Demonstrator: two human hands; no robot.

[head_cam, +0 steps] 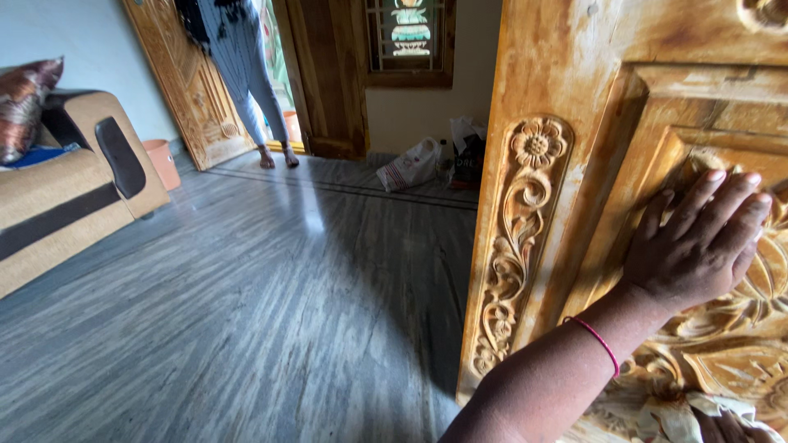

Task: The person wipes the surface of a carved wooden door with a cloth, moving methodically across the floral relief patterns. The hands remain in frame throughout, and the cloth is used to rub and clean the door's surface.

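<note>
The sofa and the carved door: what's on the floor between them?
Head view: only bare grey floor lies between the sofa and the carved door.

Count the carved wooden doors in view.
2: one carved door close at right, with the left hand flat on it; one carved door open at the far entrance. Others may be hidden.

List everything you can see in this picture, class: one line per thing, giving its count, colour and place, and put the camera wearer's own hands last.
carved wooden door: one, golden brown, right foreground
floor: one, grey streaked, centre
sofa: one, tan with black trim, left
cushion: one, patterned reddish, on the sofa
bucket: one, terracotta, beside the sofa
bags: a few, white and dark, by the far wall
person: one, grey clothes, in the far doorway
cloth: one, pale, bottom right
left hand: flat on the door, pink thread at the wrist
right hand: barely visible, at the cloth
</note>
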